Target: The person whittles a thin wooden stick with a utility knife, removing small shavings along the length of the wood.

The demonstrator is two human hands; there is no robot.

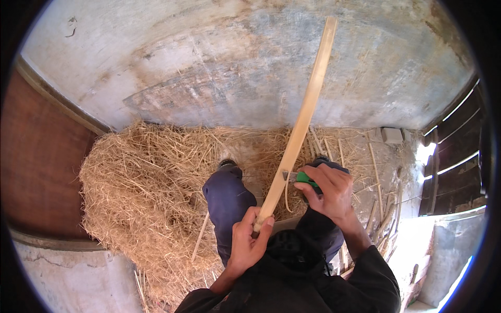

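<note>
A long, pale bamboo strip (303,120) slants upward and away from me, its far end in front of the wall. My left hand (249,241) is closed around its near end, the thumb along one side. In my right hand (330,190) is a green-handled utility knife (307,179), gripped with the fingers wrapped over the handle. Its short blade (290,176) touches the right edge of the strip, a little above my left hand. A thin, curled sliver (287,199) hangs beside the strip just below the blade.
A large heap of straw (151,182) lies to the left. The stained wall (224,68) stands ahead, with a grey block (391,135) at its foot. Several thin sticks (377,172) lie on the right. My knees (229,195) flank the strip; a brown panel (44,161) is far left.
</note>
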